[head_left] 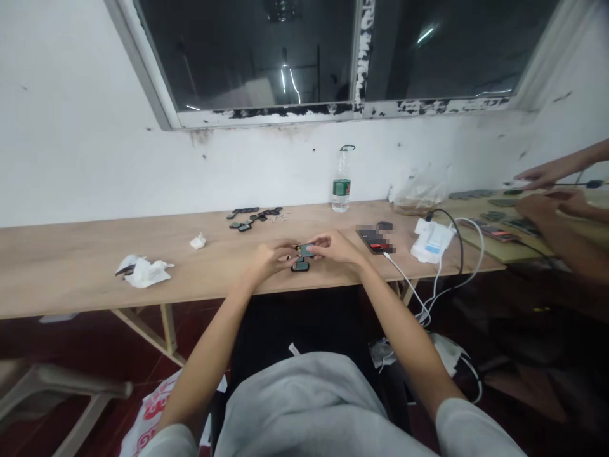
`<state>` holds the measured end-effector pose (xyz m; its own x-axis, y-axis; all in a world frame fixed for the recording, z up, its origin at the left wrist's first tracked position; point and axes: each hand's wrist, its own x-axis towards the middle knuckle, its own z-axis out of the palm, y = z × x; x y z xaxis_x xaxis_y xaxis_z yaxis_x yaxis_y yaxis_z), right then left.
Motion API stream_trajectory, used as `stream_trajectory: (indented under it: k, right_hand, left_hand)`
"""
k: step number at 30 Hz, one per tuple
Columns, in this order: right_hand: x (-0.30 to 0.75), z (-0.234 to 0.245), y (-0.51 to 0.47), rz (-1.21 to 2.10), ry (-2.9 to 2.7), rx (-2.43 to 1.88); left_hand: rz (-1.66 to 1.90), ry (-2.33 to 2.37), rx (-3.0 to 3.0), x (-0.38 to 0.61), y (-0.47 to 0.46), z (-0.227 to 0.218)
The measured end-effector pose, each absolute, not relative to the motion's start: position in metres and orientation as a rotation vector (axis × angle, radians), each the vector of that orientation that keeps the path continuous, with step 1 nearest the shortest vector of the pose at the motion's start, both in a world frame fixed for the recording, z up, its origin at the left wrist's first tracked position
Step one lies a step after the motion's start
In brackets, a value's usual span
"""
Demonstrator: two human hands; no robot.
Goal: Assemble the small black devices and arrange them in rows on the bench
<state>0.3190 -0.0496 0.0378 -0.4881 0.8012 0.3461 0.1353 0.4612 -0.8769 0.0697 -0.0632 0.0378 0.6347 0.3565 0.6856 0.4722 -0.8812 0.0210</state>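
Just above the table's front edge, my right hand point(335, 246) pinches a small flat piece with a grey-green face point(307, 251), its thumb lying on that face. The piece looks like a small display module and has a yellowish bit at its left end. My left hand point(272, 259) has its fingertips closed at that left end. Directly below my fingers, a similar dark-edged piece with a grey-green face point(301, 266) lies on the table. Farther back, several more dark and grey-green pieces point(245, 226) lie in a loose pile, with small whitish bits point(280, 216) beside them.
Crumpled tissues point(150, 271) lie at left on the wooden table point(85, 254). A water bottle point(341, 187) stands by the wall. To the right are a phone point(373, 241), a white power strip point(432, 241) with cables and a plastic bag point(421, 190). Another person's hands point(542, 174) work far right.
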Motion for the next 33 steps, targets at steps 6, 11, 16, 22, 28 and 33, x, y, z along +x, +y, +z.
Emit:
stream_trajectory:
  k: [6, 11, 16, 22, 28, 33]
  right_hand:
    - [0.32, 0.035, -0.047, 1.047, -1.964, -0.797]
    - [0.32, 0.038, -0.05, 1.063, -1.953, -0.813]
    - [0.318, 0.042, -0.053, 1.119, -1.896, -0.815]
    - [0.319, 0.036, -0.047, 1.144, -1.867, -0.784]
    - [0.315, 0.031, -0.043, 1.132, -1.881, -0.833]
    - [0.322, 0.034, -0.041, 1.043, -1.818, -0.96]
  left_hand:
    - [-0.995, -0.644, -2.7, 0.066, -0.056, 0.031]
    - [-1.017, -0.598, -2.667, 0.065, -0.053, 0.026]
    - [-1.069, -0.584, -2.733, 0.066, -0.058, 0.033]
    - [-1.026, -0.68, -2.76, 0.068, -0.058, 0.034]
    - [-1.026, -0.696, -2.666, 0.071, -0.058, 0.033]
    - [-1.149, -0.842, -2.572, 0.063, -0.054, 0.037]
